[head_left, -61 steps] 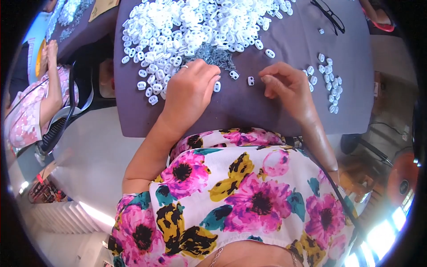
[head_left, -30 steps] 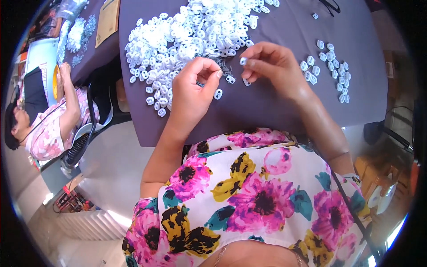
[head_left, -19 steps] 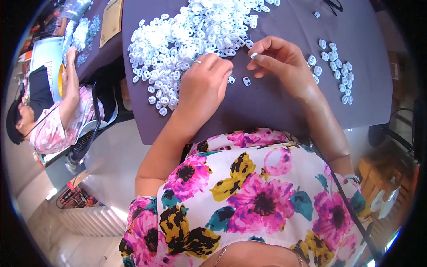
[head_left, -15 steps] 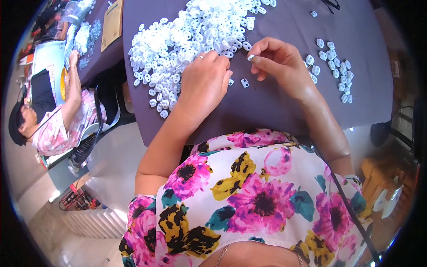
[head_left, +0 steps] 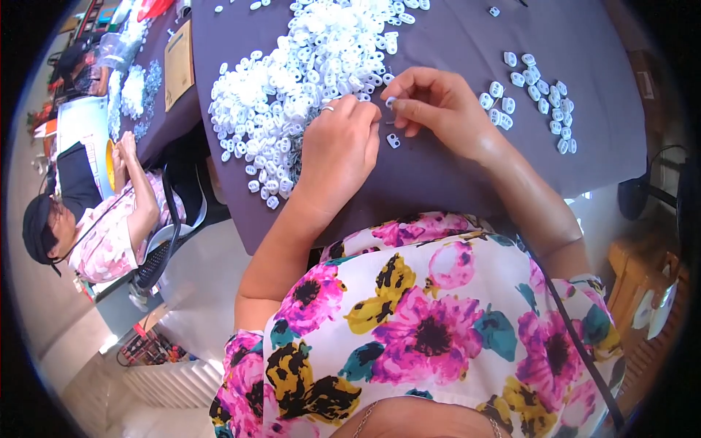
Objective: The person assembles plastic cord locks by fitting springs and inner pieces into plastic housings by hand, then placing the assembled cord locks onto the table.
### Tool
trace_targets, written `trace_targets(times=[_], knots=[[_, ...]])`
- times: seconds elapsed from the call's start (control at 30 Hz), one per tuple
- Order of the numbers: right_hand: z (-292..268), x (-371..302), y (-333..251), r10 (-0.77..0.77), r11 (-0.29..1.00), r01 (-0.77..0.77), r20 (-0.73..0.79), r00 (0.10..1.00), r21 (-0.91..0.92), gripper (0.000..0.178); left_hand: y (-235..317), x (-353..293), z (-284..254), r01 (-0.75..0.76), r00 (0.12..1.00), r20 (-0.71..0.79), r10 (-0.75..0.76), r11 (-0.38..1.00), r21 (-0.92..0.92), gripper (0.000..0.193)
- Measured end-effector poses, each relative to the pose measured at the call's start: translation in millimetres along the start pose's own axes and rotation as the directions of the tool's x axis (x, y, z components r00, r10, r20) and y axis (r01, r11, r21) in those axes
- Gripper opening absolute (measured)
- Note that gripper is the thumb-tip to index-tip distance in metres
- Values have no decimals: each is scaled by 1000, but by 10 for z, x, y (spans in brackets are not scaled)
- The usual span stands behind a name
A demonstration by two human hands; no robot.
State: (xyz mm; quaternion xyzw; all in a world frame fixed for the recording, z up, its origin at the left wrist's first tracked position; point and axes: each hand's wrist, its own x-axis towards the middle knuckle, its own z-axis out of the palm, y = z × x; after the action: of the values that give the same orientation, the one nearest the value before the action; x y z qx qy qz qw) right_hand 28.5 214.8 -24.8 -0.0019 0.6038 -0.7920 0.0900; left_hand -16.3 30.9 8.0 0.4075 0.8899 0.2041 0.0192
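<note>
My right hand (head_left: 447, 113) pinches a small white plastic piece (head_left: 391, 101) between thumb and fingertips, just right of my other hand. My left hand (head_left: 342, 142), a ring on one finger, is closed with its fingertips turned down; what it holds, if anything, is hidden. It rests at the right edge of a big heap of white oval two-holed plastic pieces (head_left: 252, 91). Small dark bits (head_left: 295, 146) show among the heap beside my left wrist. One loose white piece (head_left: 393, 141) lies on the dark tablecloth (head_left: 453, 182) below my fingers.
Several white oval pieces (head_left: 556, 114) lie in a loose group at the right, with a smaller cluster (head_left: 496, 106) nearer my right hand. A lone piece (head_left: 494, 12) sits farther back. At left, a co-worker (head_left: 109, 226) sits by another table with a clipboard (head_left: 179, 66).
My right hand has come closer to my left, still pinching the small piece. The view has shifted slightly. The co-worker's hands are now together near the yellow object.
</note>
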Motion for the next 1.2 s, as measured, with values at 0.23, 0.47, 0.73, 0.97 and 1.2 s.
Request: trace_targets(times=[0.23,0.47,0.73,0.97,1.2], knots=[[-80,-1,-113,-87,992,101,-179,980,72,12,0,83,98,-79,996,45,81,996,-35,9],[-14,-28,-104,-45,991,54,-74,996,122,11,-24,-5,27,279,946,84,-314,655,-702,7],[31,-32,-81,-13,990,11,10,1000,142,11,-7,-49,-39,277,913,166,-373,267,-923,8],[35,-44,-78,-15,991,13,12,1000,133,10,28,-60,-2,241,926,111,-360,342,-908,12],[54,-50,-67,19,994,-19,-1,1000,107,10,39,-57,22,219,931,80,-357,368,-904,16]])
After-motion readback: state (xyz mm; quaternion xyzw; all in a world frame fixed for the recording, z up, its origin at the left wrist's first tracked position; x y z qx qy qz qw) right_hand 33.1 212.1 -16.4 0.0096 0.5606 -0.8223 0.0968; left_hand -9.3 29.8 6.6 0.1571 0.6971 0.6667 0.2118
